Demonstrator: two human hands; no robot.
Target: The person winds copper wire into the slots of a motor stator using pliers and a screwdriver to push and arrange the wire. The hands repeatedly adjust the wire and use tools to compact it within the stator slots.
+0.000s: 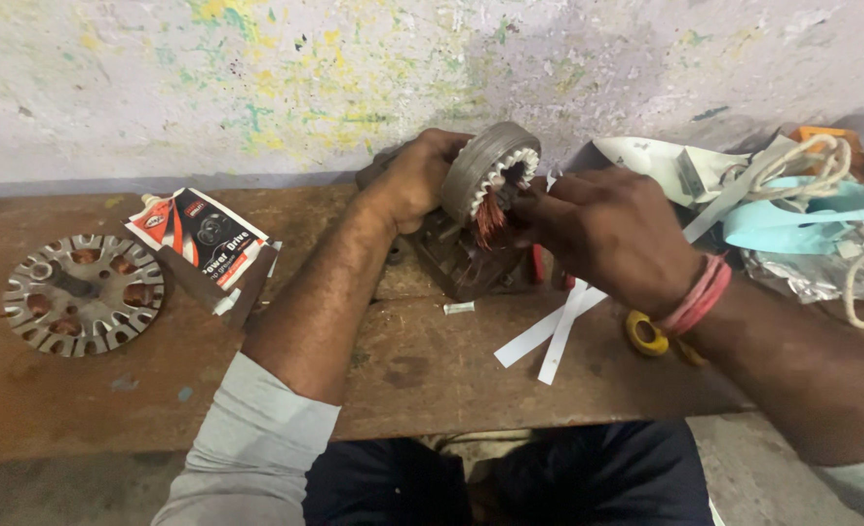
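Observation:
My left hand (pixel 414 180) grips a round metal stator ring (pixel 482 168) with white slot liners, held on edge above the wooden bench (pixel 91 390). My right hand (pixel 607 234) has its fingers pressed into the ring's slots, on a bundle of copper wire (pixel 491 222). Under the ring sits a dark metal block (pixel 456 263), partly hidden by both hands. A red and pink thread band circles my right wrist.
A flat slotted metal disc (pixel 83 292) lies at the left. A red, black and white pouch (pixel 201 237) rests beside it. White paper strips (pixel 554 331), a yellow tape roll (pixel 645 334), cord and blue tape (pixel 802 214) crowd the right. A painted wall stands behind.

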